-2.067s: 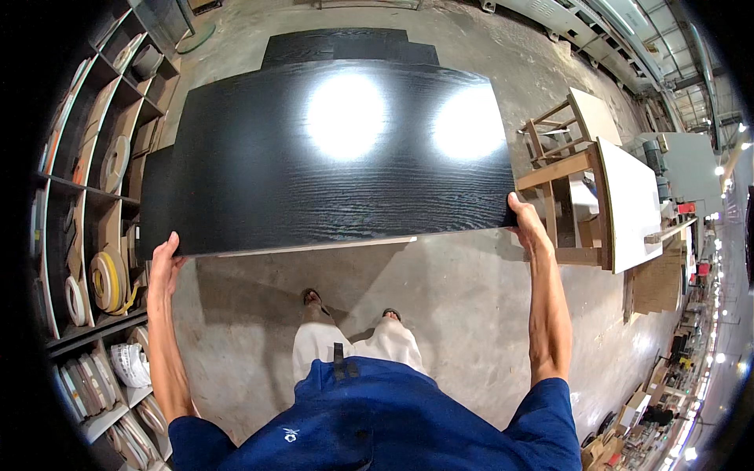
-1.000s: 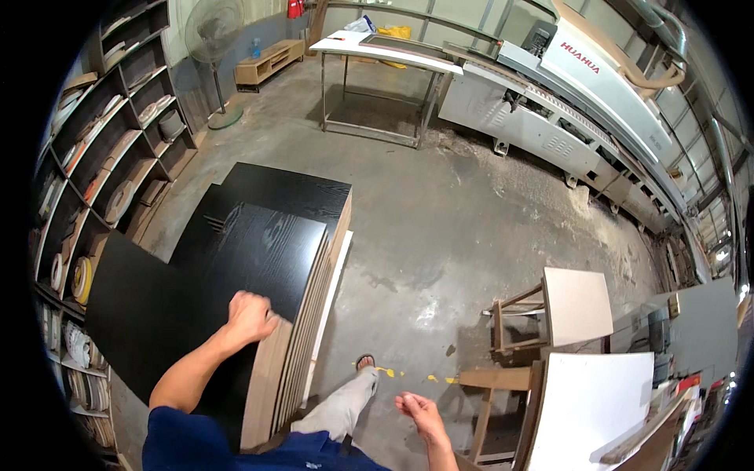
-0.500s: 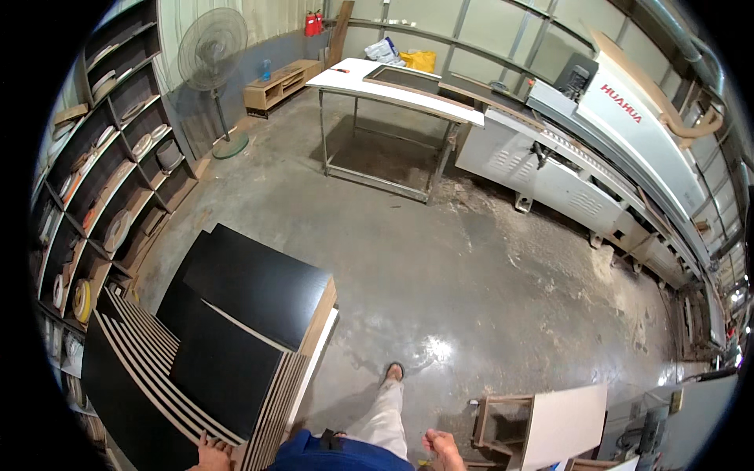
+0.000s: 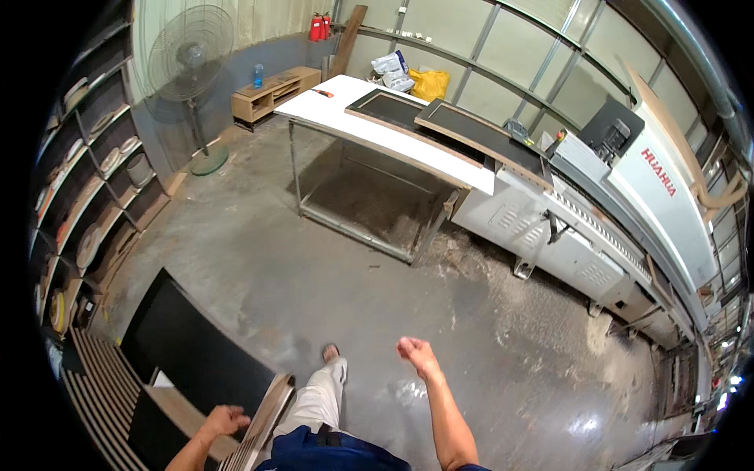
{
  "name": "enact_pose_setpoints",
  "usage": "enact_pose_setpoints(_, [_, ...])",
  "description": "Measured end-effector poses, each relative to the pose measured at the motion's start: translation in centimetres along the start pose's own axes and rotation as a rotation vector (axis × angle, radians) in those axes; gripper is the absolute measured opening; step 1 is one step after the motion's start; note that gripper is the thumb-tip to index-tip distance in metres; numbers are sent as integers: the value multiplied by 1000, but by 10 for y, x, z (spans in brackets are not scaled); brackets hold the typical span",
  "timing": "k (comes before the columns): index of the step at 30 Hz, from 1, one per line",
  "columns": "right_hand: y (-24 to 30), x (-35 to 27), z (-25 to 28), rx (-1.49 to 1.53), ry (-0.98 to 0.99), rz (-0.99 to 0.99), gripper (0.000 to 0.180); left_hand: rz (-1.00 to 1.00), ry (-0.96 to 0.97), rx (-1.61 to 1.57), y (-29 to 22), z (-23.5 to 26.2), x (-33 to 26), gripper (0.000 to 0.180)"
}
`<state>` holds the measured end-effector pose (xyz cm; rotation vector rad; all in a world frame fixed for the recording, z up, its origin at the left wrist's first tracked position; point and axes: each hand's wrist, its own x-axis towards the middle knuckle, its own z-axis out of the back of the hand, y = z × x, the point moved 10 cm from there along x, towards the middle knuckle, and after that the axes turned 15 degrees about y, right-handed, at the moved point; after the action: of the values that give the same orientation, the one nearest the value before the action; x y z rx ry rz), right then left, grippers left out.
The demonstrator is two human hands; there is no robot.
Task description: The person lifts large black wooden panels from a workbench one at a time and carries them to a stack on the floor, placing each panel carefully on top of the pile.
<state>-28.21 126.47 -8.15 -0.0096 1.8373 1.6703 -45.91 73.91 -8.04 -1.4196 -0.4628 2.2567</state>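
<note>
Open floor (image 4: 259, 259); panel stack (image 4: 196, 369) leftward.

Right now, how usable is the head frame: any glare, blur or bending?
Head view: strong fisheye, the white worktable and machine edges bow toward the black rim; glare patches on the wet-looking concrete floor; right hand slightly motion-blurred; left hand by the stacked panels fairly sharp; daylight even.
</note>
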Motion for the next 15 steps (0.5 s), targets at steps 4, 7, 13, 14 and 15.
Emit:
enact_pose_setpoints(4, [92, 105, 108, -164, -30, 52, 37, -186, -54, 118, -132, 108, 157, 47])
enact_pose_setpoints(7, [162, 140, 218, -179, -219, 77, 34, -383, -136, 138, -274, 202, 273, 34])
enact_pose_setpoints(13, [245, 142, 430, -224, -675, 93, 27, -740, -104, 101, -593, 358, 402, 42])
enact_pose_setpoints(14, [260, 147, 463, -282, -735, 124, 27, -783, -93, 83, -636, 380, 424, 43])
enact_pose_setpoints(15, [277, 155, 495, -344, -793, 154, 28, -824, -82, 62, -679, 402, 448, 44])
